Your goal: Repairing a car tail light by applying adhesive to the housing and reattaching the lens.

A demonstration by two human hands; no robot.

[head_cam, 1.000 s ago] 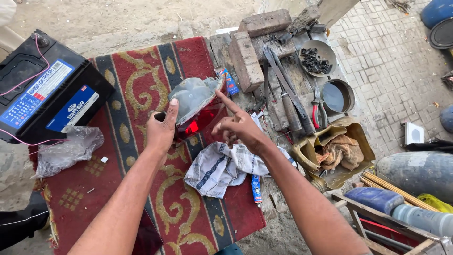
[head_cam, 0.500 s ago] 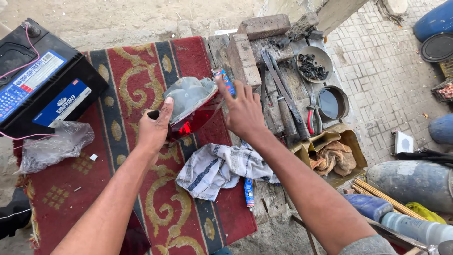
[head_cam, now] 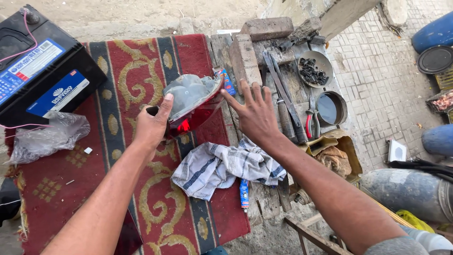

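My left hand [head_cam: 153, 123] grips the near left end of a vehicle tail-light [head_cam: 193, 101], a red lens with a dusty grey back, held above a red patterned rug [head_cam: 118, 80]. My right hand [head_cam: 255, 111] is spread flat with fingers apart, its thumb touching the light's right edge. A striped white-and-blue cloth [head_cam: 222, 165] lies on the rug just below both hands. A small blue tube [head_cam: 244, 192] rests by the cloth's lower edge.
A black car battery [head_cam: 42, 75] with pink wires stands at the left, with a crumpled clear plastic bag [head_cam: 47, 137] below it. Bricks [head_cam: 245, 56], long metal tools [head_cam: 283, 99], red-handled pliers [head_cam: 310, 123], a dish of dark bits [head_cam: 315, 71] and a round tin [head_cam: 330, 107] lie at right.
My right hand has moved from above the light to its right side and spread open. The left hand keeps its hold, and the light has tipped slightly.
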